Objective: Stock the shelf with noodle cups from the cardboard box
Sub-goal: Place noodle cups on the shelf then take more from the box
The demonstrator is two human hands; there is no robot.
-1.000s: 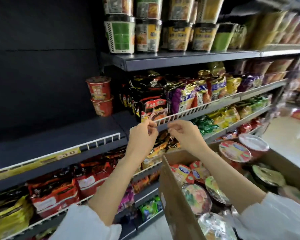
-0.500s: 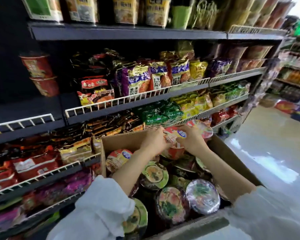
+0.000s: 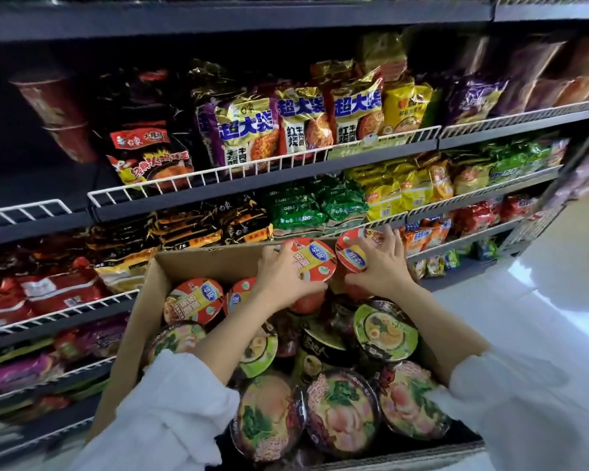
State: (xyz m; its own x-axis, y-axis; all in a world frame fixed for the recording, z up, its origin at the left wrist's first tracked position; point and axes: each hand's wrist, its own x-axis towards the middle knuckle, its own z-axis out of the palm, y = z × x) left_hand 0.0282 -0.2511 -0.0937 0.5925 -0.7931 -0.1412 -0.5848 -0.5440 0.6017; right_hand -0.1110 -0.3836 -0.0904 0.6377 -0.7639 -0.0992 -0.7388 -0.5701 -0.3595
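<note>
Over an open brown cardboard box (image 3: 140,311), the left hand (image 3: 281,278) grips one red-lidded noodle cup (image 3: 315,263); the right hand (image 3: 383,266), fingers curled, grips another red-lidded cup (image 3: 351,253) at three o'clock.

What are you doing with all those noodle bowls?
A person is stocking a shop shelf with noodle cups from a cardboard box. Right now each hand grips a red-lidded cup at the far end of the box: the left hand holds one red cup, the right hand another red cup. Many more cups, with red, green and pink lids, are in the box. Two red cups already stand stacked on the shelf at upper left.
</note>
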